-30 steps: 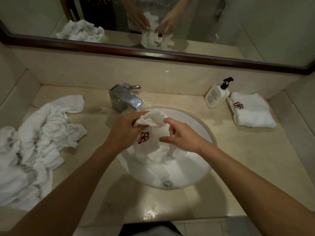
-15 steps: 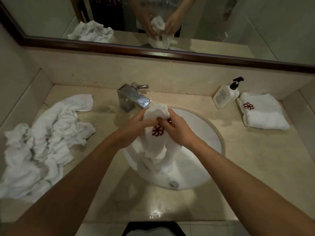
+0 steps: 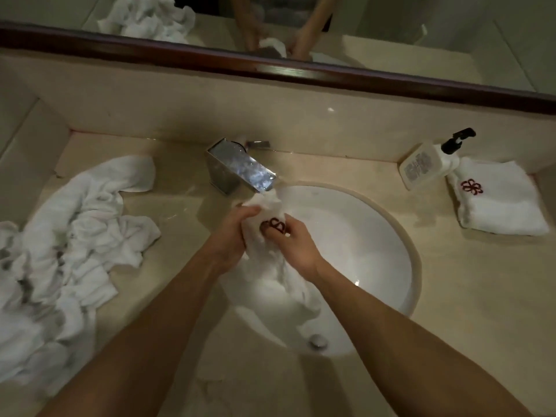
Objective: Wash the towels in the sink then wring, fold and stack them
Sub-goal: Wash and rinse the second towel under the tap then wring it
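Note:
A white towel (image 3: 270, 275) with a red flower emblem hangs bunched over the round white sink (image 3: 388, 236), its top just under the spout of the chrome faucet (image 3: 240, 170). My left hand (image 3: 231, 236) grips its left side and my right hand (image 3: 298, 245) grips its right side, fingers curled into the cloth by the emblem. The towel's lower end trails down into the basin. A pile of crumpled white towels (image 3: 63, 254) lies on the counter to the left. One folded towel (image 3: 496, 203) with the same emblem lies at the right.
A white pump bottle (image 3: 427, 164) stands beside the folded towel at the back right. The beige stone counter (image 3: 469, 311) has raised walls left, right and behind. A dark-framed mirror (image 3: 270, 67) runs above the back wall. The drain (image 3: 318, 341) sits at the basin's near side.
Both hands came together on the towel and bunched it tighter, lifting its top up close to the faucet spout. The view has moved closer to the sink.

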`<action>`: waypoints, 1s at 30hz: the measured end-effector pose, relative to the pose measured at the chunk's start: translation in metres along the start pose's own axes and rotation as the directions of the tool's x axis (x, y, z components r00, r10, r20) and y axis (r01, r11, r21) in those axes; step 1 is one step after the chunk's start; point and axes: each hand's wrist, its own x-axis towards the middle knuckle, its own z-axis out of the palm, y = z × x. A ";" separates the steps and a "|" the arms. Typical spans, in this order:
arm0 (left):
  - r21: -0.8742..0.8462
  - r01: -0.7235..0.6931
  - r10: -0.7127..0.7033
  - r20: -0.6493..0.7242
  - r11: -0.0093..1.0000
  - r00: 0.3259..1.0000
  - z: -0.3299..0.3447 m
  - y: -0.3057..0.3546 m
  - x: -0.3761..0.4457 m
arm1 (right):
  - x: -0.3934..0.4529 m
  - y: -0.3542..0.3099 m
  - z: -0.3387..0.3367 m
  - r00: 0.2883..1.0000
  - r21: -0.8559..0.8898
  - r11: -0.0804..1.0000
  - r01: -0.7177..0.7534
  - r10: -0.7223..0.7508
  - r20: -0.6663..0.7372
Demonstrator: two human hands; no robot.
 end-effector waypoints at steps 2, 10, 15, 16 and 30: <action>0.028 -0.001 0.001 -0.010 1.000 1.000 -0.006 -0.005 0.011 | 0.019 0.003 0.006 0.994 0.150 0.987 -0.055 0.069 -0.090; 0.296 -0.030 0.105 -0.241 0.955 0.965 -0.014 -0.031 0.048 | 0.079 0.004 0.020 0.995 -0.131 0.991 -0.002 -0.011 -0.104; 0.602 -0.128 0.315 -0.216 0.788 0.924 -0.014 -0.030 0.055 | 0.089 -0.006 0.028 0.970 0.383 0.898 -0.215 0.242 -0.023; 0.709 -0.161 0.378 -0.159 0.687 0.912 -0.015 -0.028 0.053 | 0.089 -0.008 0.028 0.960 0.433 0.869 -0.240 0.279 -0.027; 0.881 0.143 0.184 -0.249 0.451 0.951 0.009 -0.060 0.069 | 0.080 0.084 -0.048 0.920 -0.497 0.828 -0.259 0.054 -0.389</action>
